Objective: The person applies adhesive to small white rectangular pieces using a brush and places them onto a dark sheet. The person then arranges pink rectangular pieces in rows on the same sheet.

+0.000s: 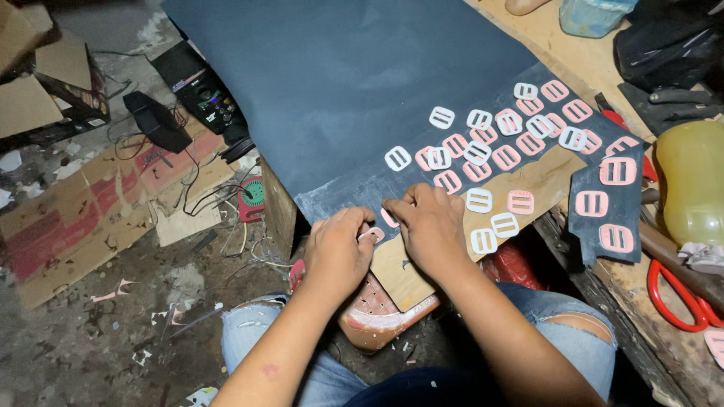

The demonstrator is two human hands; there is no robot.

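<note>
I see my left hand [337, 252] and right hand [431, 226] together at the near edge of the dark sheet [339, 90] on the table [543, 38], fingers pinched on a pink buckle [372, 234] they mostly hide, more buckles [505, 139] scattered beyond.

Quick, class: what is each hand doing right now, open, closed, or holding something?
Left hand: fingers closed on a pink buckle.
Right hand: fingers curled on another pink buckle.

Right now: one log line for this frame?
left hand: pinching pink buckle | right hand: pressing second buckle | surface: dark sheet | nearby: loose buckles, red scissors
</note>
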